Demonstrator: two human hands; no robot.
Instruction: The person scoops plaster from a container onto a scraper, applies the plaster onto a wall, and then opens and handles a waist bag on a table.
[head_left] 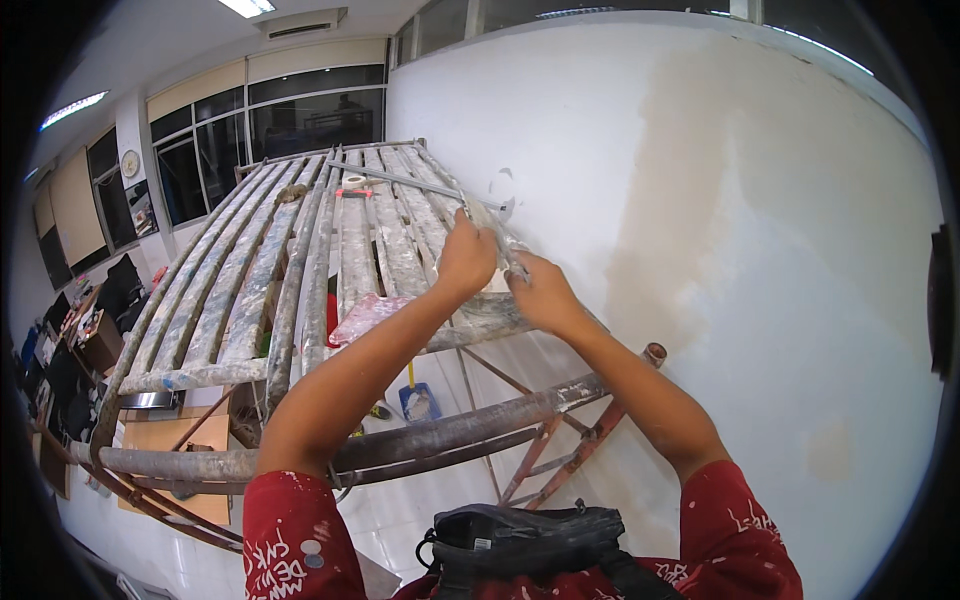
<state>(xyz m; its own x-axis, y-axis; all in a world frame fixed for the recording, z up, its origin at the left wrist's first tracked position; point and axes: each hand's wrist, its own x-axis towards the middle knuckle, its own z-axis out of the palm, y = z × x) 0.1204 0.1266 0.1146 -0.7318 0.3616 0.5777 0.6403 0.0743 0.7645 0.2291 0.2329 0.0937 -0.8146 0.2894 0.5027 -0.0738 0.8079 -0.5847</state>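
A thin, pale, grimy object, too unclear to name, is in both my hands at the right side of the slatted scaffold deck. My left hand is closed on its upper part, and my right hand grips it lower down, nearer the wall. Just left of my wrists lies a pink stained plastic bag or sheet. Farther back on the deck are a long grey metal bar, a pale tape roll and a red-handled tool.
A stained pipe rail crosses before me. Below are a blue dustpan and wooden boards. Desks and black chairs stand at left. The patched white wall borders the right. A black waist bag is at my front.
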